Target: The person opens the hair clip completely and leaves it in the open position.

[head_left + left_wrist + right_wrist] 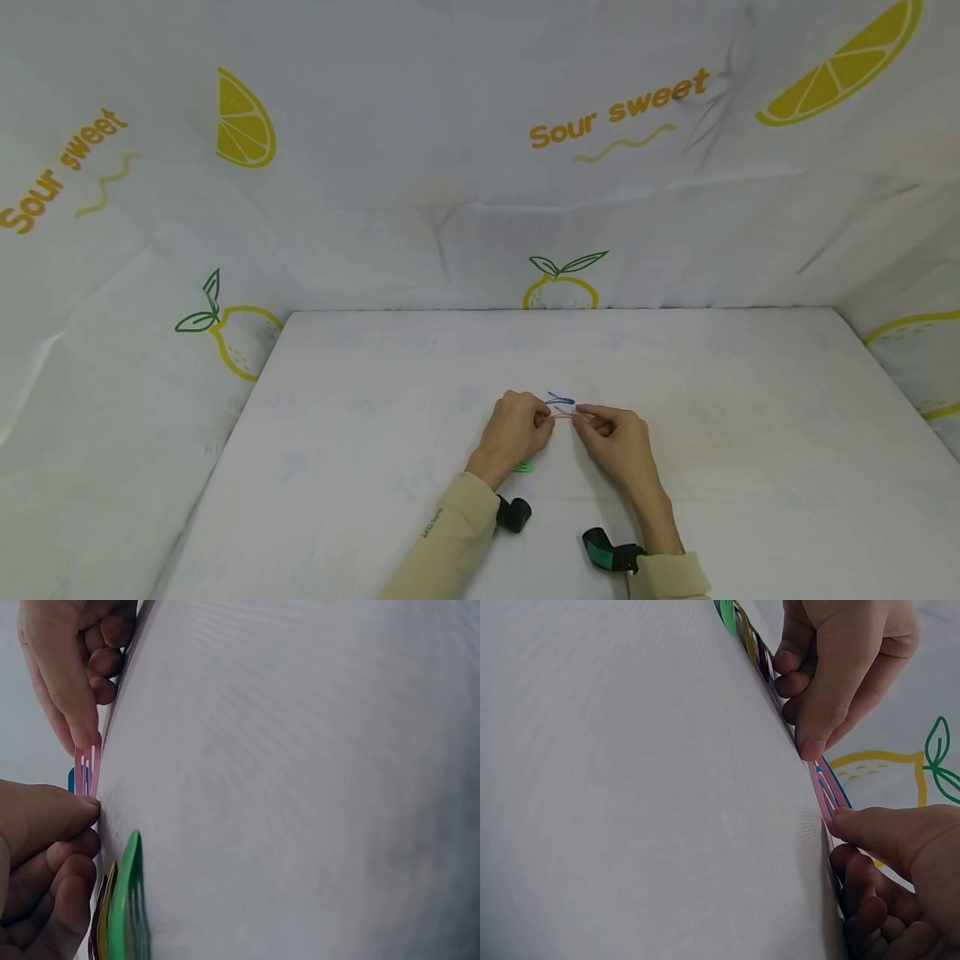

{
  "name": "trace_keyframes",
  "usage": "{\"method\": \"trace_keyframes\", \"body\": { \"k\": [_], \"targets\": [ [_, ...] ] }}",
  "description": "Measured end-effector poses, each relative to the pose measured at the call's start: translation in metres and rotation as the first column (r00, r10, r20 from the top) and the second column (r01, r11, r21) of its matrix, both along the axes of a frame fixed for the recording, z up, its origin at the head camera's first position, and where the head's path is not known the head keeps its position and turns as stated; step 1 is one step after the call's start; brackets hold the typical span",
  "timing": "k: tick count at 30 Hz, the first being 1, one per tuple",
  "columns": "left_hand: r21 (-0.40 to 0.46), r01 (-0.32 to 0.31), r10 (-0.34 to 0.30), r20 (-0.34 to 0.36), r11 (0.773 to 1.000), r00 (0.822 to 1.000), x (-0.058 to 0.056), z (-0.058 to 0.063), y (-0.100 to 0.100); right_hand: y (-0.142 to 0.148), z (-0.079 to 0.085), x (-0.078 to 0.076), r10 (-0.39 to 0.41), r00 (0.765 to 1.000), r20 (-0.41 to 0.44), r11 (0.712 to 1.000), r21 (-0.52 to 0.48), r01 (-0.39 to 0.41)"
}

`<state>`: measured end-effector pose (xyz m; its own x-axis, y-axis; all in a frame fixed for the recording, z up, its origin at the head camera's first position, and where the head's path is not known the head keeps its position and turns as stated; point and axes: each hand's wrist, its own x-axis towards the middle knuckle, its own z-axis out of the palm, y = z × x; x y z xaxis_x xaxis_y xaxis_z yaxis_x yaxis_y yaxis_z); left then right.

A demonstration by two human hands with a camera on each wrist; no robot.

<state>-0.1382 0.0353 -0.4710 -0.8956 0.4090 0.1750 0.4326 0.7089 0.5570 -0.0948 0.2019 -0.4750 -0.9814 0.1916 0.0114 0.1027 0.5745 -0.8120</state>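
Both hands hold a pink slotted hair clip (88,766) between them, low over the white table. My left hand (513,429) pinches one end with thumb and forefinger. The opposite end is pinched by my right hand (618,442), its other fingers curled in below, as the right wrist view shows. Just beyond the pink clip lies a blue hair clip (561,401) with its parts spread apart. Close by my left hand, a green clip (126,907) rests on the table beside a yellow clip (107,900) and a dark red one (763,667), partly hidden in the head view.
The white table (750,433) spreads out around both hands, its far edge meeting a pale sheet (420,125) printed with lemons and lettering. A black wrist device (513,514) sits on the left wrist, and another black device (611,552) on the right.
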Motion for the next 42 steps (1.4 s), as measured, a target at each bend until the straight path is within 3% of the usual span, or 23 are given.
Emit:
{"method": "trace_keyframes", "body": {
  "k": [13, 20, 32, 42],
  "targets": [
    [0.079, 0.066, -0.064, -0.028, 0.995, 0.998, -0.003, 0.014, -0.009, -0.001, 0.002, 0.001, 0.003, 1.0, 0.009, 1.0, -0.021, -0.002],
    [0.141, 0.034, -0.044, 0.068, 0.989, 0.997, -0.009, 0.021, -0.025, -0.003, 0.003, 0.001, -0.012, 0.999, 0.031, 1.0, 0.0, 0.012],
    [0.176, 0.008, -0.021, 0.075, 0.984, 0.997, -0.014, 0.017, -0.051, -0.009, 0.005, 0.003, -0.028, 1.0, 0.006, 0.999, -0.021, 0.028],
    [0.183, -0.005, -0.006, 0.062, 0.983, 0.998, -0.015, 0.015, -0.066, -0.025, 0.01, 0.0, 0.06, 0.998, 0.015, 0.995, -0.076, -0.059]
  ]
}}
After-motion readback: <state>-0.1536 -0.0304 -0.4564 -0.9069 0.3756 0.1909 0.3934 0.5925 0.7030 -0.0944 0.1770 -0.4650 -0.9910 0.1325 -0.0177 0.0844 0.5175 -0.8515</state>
